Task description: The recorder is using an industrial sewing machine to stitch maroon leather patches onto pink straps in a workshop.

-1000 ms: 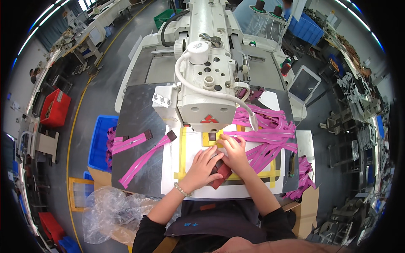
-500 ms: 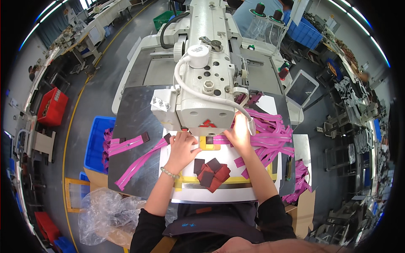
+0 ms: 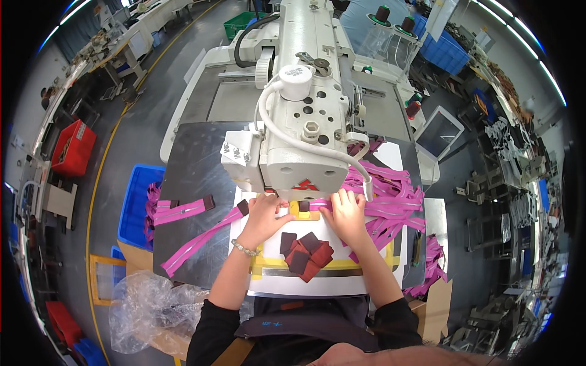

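I am watching two hands at the near side of a big white sewing machine [image 3: 305,168]. A pink zip strip [image 3: 320,205] lies between the hands, with a small dark patch [image 3: 304,206] at its left end, at the little yellow plate [image 3: 312,215]. The left hand [image 3: 264,216] is to the left of the plate, its thumb spread away from its bent fingers, with nothing I can see between them. The right hand [image 3: 345,215] is to the right, with its thumb by the strip; I cannot tell if it pinches it.

I think it works best if the strip is flat and straight, and the patch sits square on the plate. Soft, even pushes seem better than a hard tug, which could make the patch slip. Fingers should mind the machine head. The loose red and dark patches [image 3: 307,255] lie on the near side, and the heap of pink zips [image 3: 394,207] on the right should not pull on the strip
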### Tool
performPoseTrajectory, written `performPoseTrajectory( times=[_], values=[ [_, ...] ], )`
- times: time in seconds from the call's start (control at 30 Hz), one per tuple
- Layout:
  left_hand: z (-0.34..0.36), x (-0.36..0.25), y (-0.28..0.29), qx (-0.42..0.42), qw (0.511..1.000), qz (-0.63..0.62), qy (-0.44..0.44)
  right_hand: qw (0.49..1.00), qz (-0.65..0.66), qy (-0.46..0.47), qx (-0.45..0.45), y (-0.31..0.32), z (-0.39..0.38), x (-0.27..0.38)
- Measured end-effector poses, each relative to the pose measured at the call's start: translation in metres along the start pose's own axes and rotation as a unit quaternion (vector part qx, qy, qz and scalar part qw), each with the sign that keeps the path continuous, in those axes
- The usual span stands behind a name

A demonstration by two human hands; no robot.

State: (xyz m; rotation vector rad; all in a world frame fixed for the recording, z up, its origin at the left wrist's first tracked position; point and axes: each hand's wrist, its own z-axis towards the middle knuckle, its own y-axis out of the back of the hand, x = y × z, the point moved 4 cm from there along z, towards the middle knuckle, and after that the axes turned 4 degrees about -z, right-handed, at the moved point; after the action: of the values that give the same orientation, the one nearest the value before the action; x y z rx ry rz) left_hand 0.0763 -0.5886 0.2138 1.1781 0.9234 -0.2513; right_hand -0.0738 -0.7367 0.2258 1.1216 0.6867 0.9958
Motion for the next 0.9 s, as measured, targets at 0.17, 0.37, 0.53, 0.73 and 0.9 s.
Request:
performPoseTrajectory(
  times=[0.17, 0.37, 0.53, 0.73, 0.9],
  values=[
    [0.001, -0.008, -0.003, -0.061, 0.997, -0.008, -0.037, 0.990, 0.073, 0.069, -0.099, -0.004, 0.002, 0.002],
    [-0.004, -0.013, -0.008, -0.119, 0.983, 0.097, -0.102, 0.929, 0.304, -0.143, 0.157, 0.009, -0.001, -0.001],
    [-0.008, -0.023, -0.014, -0.117, 0.981, 0.094, -0.124, 0.868, 0.393, -0.163, 0.257, 0.020, -0.012, -0.001],
    [-0.011, -0.031, -0.019, -0.076, 0.982, 0.093, -0.147, 0.917, 0.336, 0.025, 0.215, 0.048, -0.020, 0.006],
    [-0.013, -0.037, -0.017, -0.086, 0.980, 0.077, -0.164, 0.918, 0.319, 0.146, 0.187, 0.072, -0.025, 0.018]
  ],
)
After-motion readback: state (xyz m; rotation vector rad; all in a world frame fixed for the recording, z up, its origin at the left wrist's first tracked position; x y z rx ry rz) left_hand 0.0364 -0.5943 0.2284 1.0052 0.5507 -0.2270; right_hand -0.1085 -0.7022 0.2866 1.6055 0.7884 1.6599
